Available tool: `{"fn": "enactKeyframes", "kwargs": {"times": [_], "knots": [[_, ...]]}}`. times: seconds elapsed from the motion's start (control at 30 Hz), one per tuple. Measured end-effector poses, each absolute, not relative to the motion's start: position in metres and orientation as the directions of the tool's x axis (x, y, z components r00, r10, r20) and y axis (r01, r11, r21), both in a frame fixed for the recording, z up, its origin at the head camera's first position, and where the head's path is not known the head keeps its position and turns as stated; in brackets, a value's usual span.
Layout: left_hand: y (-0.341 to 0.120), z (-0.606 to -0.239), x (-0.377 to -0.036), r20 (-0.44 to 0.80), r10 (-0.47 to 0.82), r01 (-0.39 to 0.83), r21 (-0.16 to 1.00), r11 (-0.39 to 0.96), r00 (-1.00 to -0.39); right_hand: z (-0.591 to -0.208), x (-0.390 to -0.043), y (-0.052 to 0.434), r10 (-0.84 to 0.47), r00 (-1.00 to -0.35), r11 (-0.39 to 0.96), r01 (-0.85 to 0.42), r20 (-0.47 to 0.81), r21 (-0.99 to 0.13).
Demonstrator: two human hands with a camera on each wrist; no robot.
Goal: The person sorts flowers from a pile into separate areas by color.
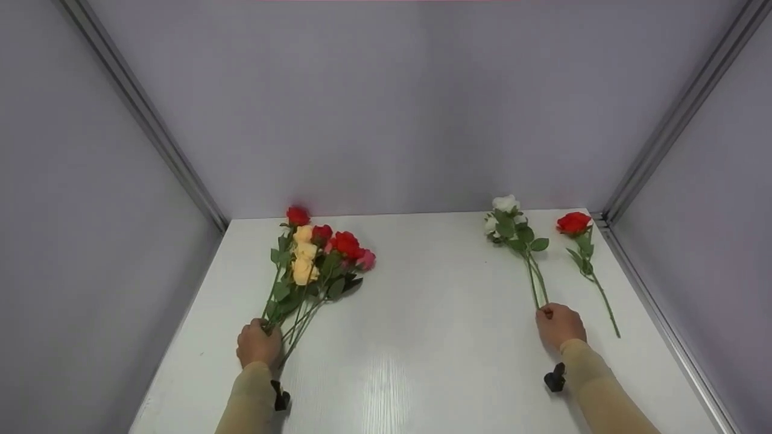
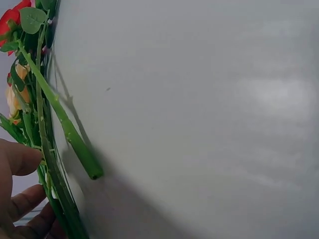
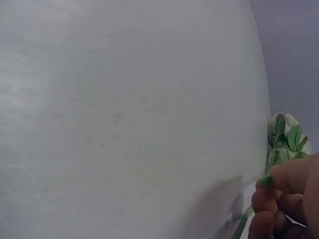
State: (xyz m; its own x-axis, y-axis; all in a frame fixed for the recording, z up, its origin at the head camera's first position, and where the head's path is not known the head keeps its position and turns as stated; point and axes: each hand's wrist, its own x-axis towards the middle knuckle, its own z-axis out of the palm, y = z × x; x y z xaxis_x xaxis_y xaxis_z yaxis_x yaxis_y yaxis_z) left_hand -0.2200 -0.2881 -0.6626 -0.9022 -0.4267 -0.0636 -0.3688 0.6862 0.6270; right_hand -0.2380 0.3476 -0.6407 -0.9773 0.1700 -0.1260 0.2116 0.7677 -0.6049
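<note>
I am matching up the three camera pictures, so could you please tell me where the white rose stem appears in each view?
Head view: the white rose stem lies right of centre on the white table, its lower end in the right hand.
Left wrist view: not in it; only the bunch of roses.
Right wrist view: at the right edge, above the fingers.
Shared landmark: the white table.

Both forearms wore close-fitting beige sleeves reaching the wrists. A small black camera mount [image 1: 554, 378] sat strapped beneath the right wrist, another [image 1: 280, 398] beneath the left. Hands were bare.
</note>
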Motion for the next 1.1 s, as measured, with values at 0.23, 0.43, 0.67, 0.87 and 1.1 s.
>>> {"fn": "enactKeyframes", "kwargs": {"times": [0.23,0.43,0.67,0.87,1.1], "knots": [[-0.293,-0.670,-0.218,-0.077,-0.418,-0.345,0.708,0.616,-0.905,-0.648,-0.236,0.349,0.149,-0.974,0.757,0.225,-0.173,-0.613],[-0.298,-0.679,-0.218,-0.111,-0.417,-0.341,0.775,0.532,-0.902,-0.652,-0.235,0.347,0.146,-0.975,0.753,0.220,-0.169,-0.620],[-0.299,-0.672,-0.213,-0.169,-0.395,-0.356,0.810,0.466,-0.903,-0.659,-0.232,0.333,0.232,-0.966,0.718,0.246,-0.110,-0.651],[-0.300,-0.671,-0.211,-0.209,-0.384,-0.374,0.824,0.426,-0.899,-0.667,-0.227,0.325,0.344,-0.931,0.633,0.324,-0.119,-0.703],[-0.304,-0.673,-0.213,-0.173,-0.409,-0.361,0.820,0.444,-0.896,-0.669,-0.231,0.329,0.368,-0.925,0.572,0.307,-0.097,-0.761]]}}
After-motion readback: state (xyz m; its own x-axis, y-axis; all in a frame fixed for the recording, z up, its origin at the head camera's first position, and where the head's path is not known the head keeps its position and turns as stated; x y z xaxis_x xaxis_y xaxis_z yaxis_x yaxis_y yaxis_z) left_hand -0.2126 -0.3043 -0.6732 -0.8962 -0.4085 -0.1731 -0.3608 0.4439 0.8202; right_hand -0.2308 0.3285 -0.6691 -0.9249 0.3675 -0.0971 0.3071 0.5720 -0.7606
